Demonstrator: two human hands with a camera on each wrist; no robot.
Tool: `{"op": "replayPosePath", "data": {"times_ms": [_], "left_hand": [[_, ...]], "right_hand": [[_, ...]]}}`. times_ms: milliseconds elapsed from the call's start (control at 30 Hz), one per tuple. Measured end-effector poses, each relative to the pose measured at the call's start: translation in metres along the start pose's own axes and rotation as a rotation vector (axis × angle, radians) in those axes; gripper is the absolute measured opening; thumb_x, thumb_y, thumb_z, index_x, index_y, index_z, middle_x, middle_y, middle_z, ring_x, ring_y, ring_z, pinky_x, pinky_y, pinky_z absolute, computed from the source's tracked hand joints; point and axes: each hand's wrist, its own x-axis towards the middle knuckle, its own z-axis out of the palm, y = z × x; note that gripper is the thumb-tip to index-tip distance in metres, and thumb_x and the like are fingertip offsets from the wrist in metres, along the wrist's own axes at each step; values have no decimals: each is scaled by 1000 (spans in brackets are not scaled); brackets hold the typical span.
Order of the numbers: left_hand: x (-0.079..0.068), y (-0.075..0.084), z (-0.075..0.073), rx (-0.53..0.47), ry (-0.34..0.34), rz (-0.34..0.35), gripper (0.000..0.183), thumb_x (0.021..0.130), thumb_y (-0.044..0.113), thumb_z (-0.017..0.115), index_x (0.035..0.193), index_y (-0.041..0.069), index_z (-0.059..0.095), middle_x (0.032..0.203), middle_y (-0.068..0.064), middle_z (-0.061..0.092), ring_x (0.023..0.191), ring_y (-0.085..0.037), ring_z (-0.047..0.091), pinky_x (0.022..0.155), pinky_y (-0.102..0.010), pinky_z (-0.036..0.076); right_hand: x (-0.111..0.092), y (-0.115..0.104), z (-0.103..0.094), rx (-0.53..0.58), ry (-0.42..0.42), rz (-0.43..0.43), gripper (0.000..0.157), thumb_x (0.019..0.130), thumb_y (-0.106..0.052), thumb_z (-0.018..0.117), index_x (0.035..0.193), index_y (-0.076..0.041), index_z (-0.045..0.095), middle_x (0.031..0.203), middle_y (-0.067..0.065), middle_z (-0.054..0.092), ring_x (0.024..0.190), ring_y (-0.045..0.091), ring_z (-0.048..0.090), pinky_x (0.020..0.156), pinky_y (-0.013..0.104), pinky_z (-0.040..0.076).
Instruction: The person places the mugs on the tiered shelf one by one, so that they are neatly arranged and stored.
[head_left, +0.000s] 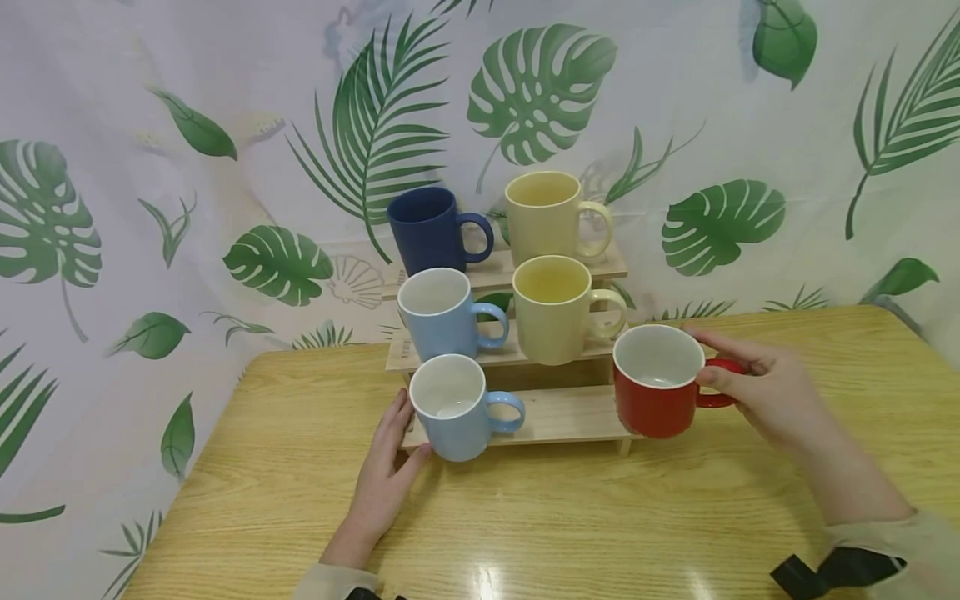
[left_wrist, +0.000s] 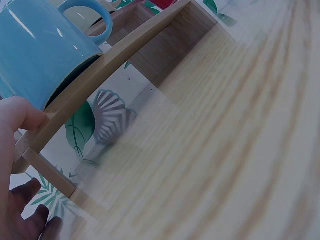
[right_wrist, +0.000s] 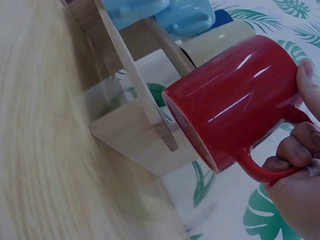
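Glossy red mug point(head_left: 656, 385), white inside, gripped by its handle in right hand point(head_left: 765, 392) at wooden rack's point(head_left: 555, 417) lowest step; left hand point(head_left: 386, 471) relaxed beside rack.

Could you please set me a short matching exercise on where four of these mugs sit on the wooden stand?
Things:
1. navy mug
2. red mug
3. front blue mug
4. lower cream mug

Places:
A. middle step, right
B. bottom step, by the left hand
C. top step, left
D. right end of the bottom step, its handle in the right hand

Pairs: 1-C, 2-D, 3-B, 4-A
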Motion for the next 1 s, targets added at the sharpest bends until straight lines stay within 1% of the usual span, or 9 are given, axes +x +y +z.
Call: {"op": "replayPosePath", "data": {"times_ms": [67,233,300,333,467,567,700,867,1000], "left_hand": [[0,0,0,-1,1,4,59,95,12,59,146,-1,34,156,-15,20,140,-30,24,91,-34,47],[-1,0,-1,5,6,-3,58,95,12,59,146,-2,34,156,-14,21,140,-30,24,91,-34,47],[-1,1,-2,10,9,-8,58,95,12,59,146,-2,34,156,-14,21,140,-30,25,91,-34,46],[-1,1,-2,10,10,-12,58,95,12,59,146,-2,34,156,-14,21,140,-30,25,91,-34,46],[-1,1,-3,13,17,-15,58,95,12,60,145,-2,35,156,-14,22,139,-31,25,91,-35,46],[-1,0,-2,12,13,-11,58,95,12,60,145,-2,35,156,-13,22,139,-31,26,90,-34,47],[0,-1,-1,4,6,-3,58,95,12,60,146,-1,35,156,-13,21,139,-31,27,89,-32,48],[0,-1,0,8,13,7,58,94,12,60,146,-1,36,155,-16,22,139,-31,27,89,-35,48],[0,0,0,18,18,3,58,94,12,60,145,-1,36,155,-16,23,139,-31,25,91,-37,47]], "right_hand": [[1,3,5,-2,-16,-5,44,90,11,56,128,-9,63,115,-2,67,93,15,66,69,34,56],[1,10,21,4,0,7,44,88,12,58,125,-11,66,101,2,70,87,17,66,68,36,57],[2,13,28,-1,12,15,44,88,11,59,125,-12,66,99,2,70,86,17,66,68,35,57],[3,14,32,4,6,13,44,89,10,59,126,-11,65,102,1,70,87,16,66,68,35,56],[6,23,45,3,5,25,43,89,7,61,126,-15,66,102,-1,71,88,15,67,70,35,56],[8,28,55,4,14,24,42,88,6,63,123,-18,68,97,0,71,84,15,67,71,33,56],[9,33,67,17,26,2,42,86,7,65,120,-17,69,101,-2,71,83,14,68,72,29,55],[10,36,76,20,37,-19,43,85,9,65,120,-14,69,110,-4,69,90,13,67,75,27,54],[12,38,79,28,36,-21,41,85,9,65,120,-13,69,108,-2,70,89,13,67,75,28,55]]}}
